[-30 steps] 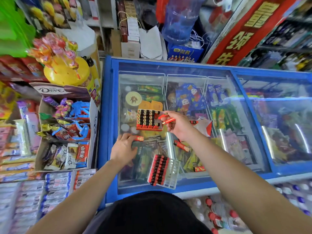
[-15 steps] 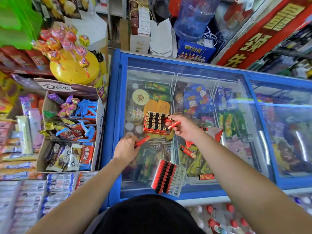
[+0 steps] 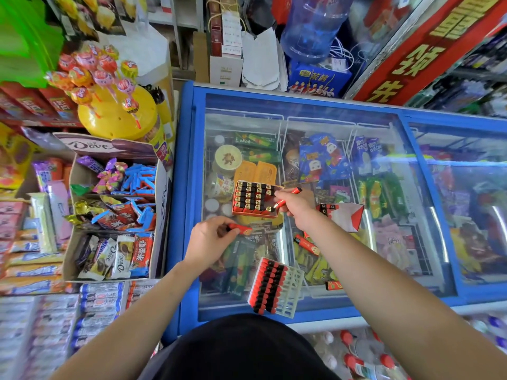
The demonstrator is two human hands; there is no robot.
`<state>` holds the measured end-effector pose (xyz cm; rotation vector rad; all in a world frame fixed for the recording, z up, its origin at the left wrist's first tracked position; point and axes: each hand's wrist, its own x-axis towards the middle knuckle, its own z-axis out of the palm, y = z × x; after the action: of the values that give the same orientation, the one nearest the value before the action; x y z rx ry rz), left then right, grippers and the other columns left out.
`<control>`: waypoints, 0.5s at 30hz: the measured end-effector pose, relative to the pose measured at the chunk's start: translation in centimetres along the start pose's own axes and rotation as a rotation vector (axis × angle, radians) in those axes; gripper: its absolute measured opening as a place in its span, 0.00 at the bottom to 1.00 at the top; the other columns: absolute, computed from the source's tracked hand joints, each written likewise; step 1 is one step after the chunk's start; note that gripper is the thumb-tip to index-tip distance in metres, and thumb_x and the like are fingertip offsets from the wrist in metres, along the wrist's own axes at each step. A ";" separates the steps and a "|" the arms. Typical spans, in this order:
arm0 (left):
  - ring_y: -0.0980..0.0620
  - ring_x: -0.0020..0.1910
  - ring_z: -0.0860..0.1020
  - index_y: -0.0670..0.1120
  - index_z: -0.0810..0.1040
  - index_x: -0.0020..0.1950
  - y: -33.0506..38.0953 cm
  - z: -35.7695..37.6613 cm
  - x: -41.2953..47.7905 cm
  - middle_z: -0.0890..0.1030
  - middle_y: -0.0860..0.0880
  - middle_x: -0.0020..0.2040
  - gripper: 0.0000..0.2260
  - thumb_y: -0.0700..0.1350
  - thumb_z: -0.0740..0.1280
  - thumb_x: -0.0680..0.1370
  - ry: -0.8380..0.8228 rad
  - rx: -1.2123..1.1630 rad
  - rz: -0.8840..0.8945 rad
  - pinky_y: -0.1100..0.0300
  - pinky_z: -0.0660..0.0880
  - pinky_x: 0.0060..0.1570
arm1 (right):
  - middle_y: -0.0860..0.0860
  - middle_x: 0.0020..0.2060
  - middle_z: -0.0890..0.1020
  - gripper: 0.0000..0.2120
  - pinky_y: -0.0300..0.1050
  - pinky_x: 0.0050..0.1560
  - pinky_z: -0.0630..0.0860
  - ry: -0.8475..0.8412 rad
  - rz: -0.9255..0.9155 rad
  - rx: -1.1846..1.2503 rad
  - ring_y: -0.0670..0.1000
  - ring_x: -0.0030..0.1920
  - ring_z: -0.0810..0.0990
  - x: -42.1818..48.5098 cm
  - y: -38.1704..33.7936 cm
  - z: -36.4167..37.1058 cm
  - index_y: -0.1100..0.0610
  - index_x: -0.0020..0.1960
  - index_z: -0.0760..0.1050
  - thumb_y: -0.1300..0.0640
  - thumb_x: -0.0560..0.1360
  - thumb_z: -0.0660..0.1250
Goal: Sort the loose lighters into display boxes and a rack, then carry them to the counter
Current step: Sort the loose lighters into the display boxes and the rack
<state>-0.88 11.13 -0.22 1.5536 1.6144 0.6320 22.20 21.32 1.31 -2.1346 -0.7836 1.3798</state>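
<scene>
Small shop, blue chest freezer (image 3: 186, 193) with sliding glass lid, boxes of sweets at the left. On the far part of the glass: open orange display box (image 3: 253, 198), rows of red lighters standing upright inside, black and gold tops upward. Right hand (image 3: 295, 208) at the box's right edge, fingers curled round two red lighters (image 3: 296, 190), one tip at the near right corner of the box. Left hand (image 3: 207, 241) nearer, low over the glass, pinching one red lighter (image 3: 241, 229) with gold print between thumb and fingers. At the near edge: white plastic rack (image 3: 290, 290), left half filled with red lighters, black caps. Loose red lighter (image 3: 307, 244) flat on the glass beside the right forearm. Red-and-white box (image 3: 345, 216) just beyond the right wrist, partly hidden.
</scene>
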 end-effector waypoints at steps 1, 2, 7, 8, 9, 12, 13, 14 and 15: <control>0.62 0.39 0.80 0.53 0.84 0.49 0.3 -0.2 -0.1 0.82 0.59 0.41 0.04 0.49 0.75 0.75 0.016 -0.021 -0.001 0.72 0.74 0.42 | 0.55 0.43 0.87 0.05 0.36 0.24 0.68 -0.007 0.004 0.016 0.45 0.25 0.77 0.0 0.0 0.0 0.55 0.47 0.82 0.55 0.73 0.75; 0.62 0.39 0.80 0.53 0.84 0.49 0.6 -0.4 -0.2 0.82 0.59 0.41 0.04 0.49 0.75 0.75 0.030 -0.049 -0.009 0.73 0.74 0.41 | 0.55 0.42 0.87 0.05 0.36 0.24 0.68 -0.012 -0.001 0.042 0.45 0.25 0.76 -0.2 -0.1 0.0 0.56 0.46 0.82 0.55 0.73 0.76; 0.59 0.40 0.80 0.53 0.85 0.49 2.5 -1.4 0.0 0.83 0.58 0.42 0.05 0.45 0.76 0.75 0.062 -0.189 -0.004 0.71 0.75 0.41 | 0.57 0.40 0.85 0.10 0.40 0.33 0.77 -0.125 -0.038 0.161 0.48 0.32 0.80 -1.8 -0.4 -1.1 0.63 0.48 0.82 0.61 0.70 0.78; 0.58 0.41 0.80 0.53 0.85 0.49 2.8 -1.5 0.1 0.83 0.57 0.42 0.06 0.44 0.76 0.75 0.070 -0.197 0.019 0.70 0.75 0.41 | 0.58 0.40 0.85 0.10 0.41 0.35 0.79 -0.154 -0.048 0.185 0.50 0.34 0.81 -2.2 -0.3 -1.5 0.65 0.49 0.81 0.64 0.70 0.78; 0.57 0.41 0.80 0.53 0.85 0.50 3.1 -1.6 0.2 0.83 0.55 0.43 0.07 0.44 0.77 0.74 0.078 -0.203 0.042 0.71 0.75 0.41 | 0.59 0.42 0.84 0.11 0.42 0.38 0.80 -0.179 -0.058 0.210 0.51 0.36 0.83 -2.6 -0.1 -1.9 0.66 0.50 0.79 0.66 0.71 0.76; 0.58 0.41 0.80 0.52 0.85 0.52 3.7 -1.8 0.6 0.83 0.54 0.45 0.08 0.44 0.77 0.74 0.085 -0.224 0.068 0.72 0.74 0.42 | 0.61 0.47 0.85 0.09 0.44 0.44 0.80 -0.200 -0.107 0.232 0.53 0.43 0.84 -3.8 0.9 -3.2 0.66 0.54 0.77 0.71 0.74 0.71; 0.57 0.41 0.80 0.53 0.84 0.53 4.0 -1.8 0.8 0.83 0.54 0.46 0.08 0.44 0.76 0.75 0.081 -0.236 0.064 0.72 0.75 0.42 | 0.58 0.46 0.85 0.08 0.44 0.44 0.79 -0.184 -0.142 0.175 0.52 0.44 0.84 -4.4 1.3 -3.6 0.62 0.53 0.77 0.70 0.75 0.70; 0.57 0.41 0.80 0.54 0.84 0.54 4.2 -1.7 0.9 0.83 0.54 0.46 0.09 0.45 0.76 0.75 0.074 -0.248 0.058 0.71 0.76 0.42 | 0.54 0.44 0.85 0.08 0.44 0.45 0.78 -0.163 -0.188 0.084 0.50 0.44 0.83 -4.8 1.7 -3.9 0.58 0.52 0.77 0.67 0.76 0.70; 0.56 0.41 0.80 0.54 0.83 0.56 4.4 -1.7 0.9 0.83 0.53 0.46 0.11 0.45 0.76 0.75 0.065 -0.257 0.057 0.70 0.76 0.42 | 0.51 0.44 0.85 0.08 0.43 0.47 0.77 -0.149 -0.237 -0.015 0.48 0.45 0.83 -5.2 2.1 -4.2 0.55 0.52 0.77 0.64 0.76 0.71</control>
<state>0.40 12.86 4.05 1.4056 1.4755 0.8922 24.77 15.87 4.93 -1.8947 -1.0698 1.4193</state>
